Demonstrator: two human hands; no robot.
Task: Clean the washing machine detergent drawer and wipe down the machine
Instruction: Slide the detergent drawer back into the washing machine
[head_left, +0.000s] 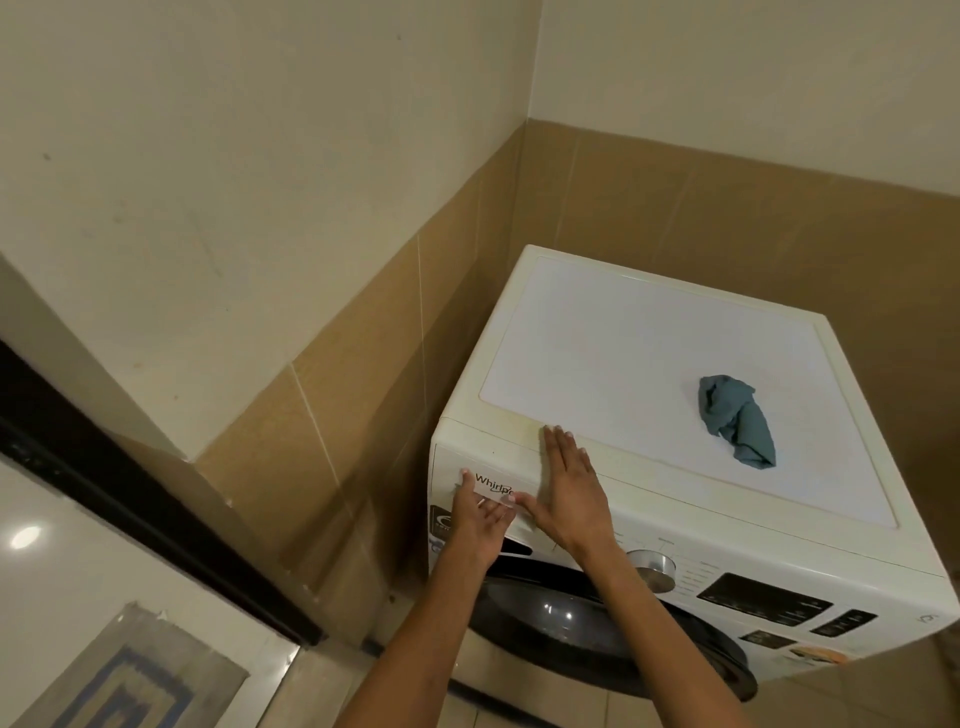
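Barely begun: my left hand (480, 512) and right hand (569, 488) lie flat, gripping nothing, on the closed-looking detergent drawer (483, 462) at the front-left corner of the machine (649, 338); the cloth (737, 421) sits unused on top.

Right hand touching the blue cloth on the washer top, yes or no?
Apart. The head view shows the right hand flat on the front edge of the washer, with bare white top between it and the cloth, which lies crumpled farther right.

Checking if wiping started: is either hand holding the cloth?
No, the cloth lies on the machine top, away from the left hand and right hand.
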